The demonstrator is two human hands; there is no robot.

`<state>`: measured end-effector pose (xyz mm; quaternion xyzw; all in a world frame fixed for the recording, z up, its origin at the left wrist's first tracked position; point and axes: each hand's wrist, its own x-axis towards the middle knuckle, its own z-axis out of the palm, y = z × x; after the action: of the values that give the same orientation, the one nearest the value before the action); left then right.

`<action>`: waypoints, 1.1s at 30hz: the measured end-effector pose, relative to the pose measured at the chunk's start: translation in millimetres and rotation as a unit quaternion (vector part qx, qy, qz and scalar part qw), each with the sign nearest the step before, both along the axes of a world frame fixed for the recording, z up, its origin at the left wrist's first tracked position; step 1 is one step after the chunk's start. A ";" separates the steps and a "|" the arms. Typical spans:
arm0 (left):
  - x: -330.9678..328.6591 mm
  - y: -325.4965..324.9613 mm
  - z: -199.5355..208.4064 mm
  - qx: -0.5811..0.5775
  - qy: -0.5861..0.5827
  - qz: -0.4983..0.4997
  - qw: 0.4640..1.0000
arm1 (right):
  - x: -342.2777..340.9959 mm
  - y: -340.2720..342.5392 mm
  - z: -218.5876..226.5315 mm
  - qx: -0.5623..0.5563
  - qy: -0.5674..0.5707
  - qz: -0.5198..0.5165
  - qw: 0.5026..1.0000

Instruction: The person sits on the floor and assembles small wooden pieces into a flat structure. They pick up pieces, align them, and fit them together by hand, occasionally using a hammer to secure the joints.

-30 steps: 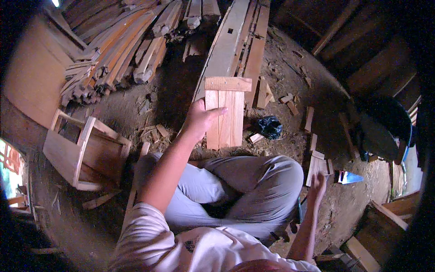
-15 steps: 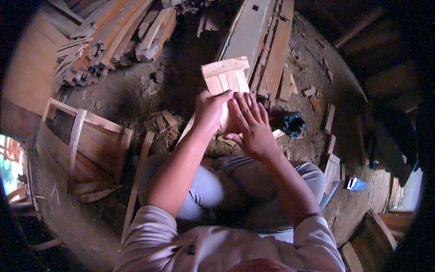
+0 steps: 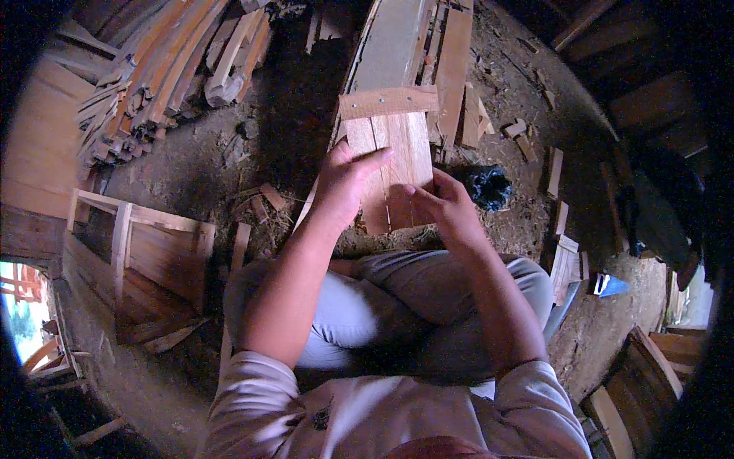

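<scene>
An open wooden box (image 3: 164,256) stands at left, with room to swing between it and the left hand (image 3: 342,183), which grips the left edge of the slatted wooden panel (image 3: 405,141), thumb on its face. The panel sits centrally, beyond the crossed legs (image 3: 413,279), its crosspiece (image 3: 388,102) far; handling or checking seems in hand, and turning it calls for an even two-sided grip. The right hand (image 3: 457,216) pinches the near right corner, beside a black plastic bundle (image 3: 490,187).

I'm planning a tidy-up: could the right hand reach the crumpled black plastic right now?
Probably yes: the crumpled black plastic lies right of the right hand, nothing visibly between them, but that hand must first let go of the wooden panel.
</scene>
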<state>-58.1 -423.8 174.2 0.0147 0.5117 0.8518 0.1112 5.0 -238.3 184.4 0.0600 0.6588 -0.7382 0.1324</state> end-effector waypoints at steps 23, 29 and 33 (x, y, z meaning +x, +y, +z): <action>12.1 14.7 -29.9 -0.204 0.124 0.161 0.958 | 12.9 -19.3 -32.3 0.023 0.043 -0.053 0.997; 16.3 17.6 -20.1 -0.174 0.122 0.156 0.965 | 13.1 -15.9 -37.9 0.014 0.065 -0.047 0.997; 16.9 17.0 -8.3 -0.056 0.103 0.126 0.985 | 10.4 -9.6 -30.1 -0.020 0.082 -0.046 0.995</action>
<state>-41.3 -406.7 165.9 0.0319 0.5649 0.8230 -0.0500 15.3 -247.9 154.3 0.0269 0.6491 -0.7588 0.0454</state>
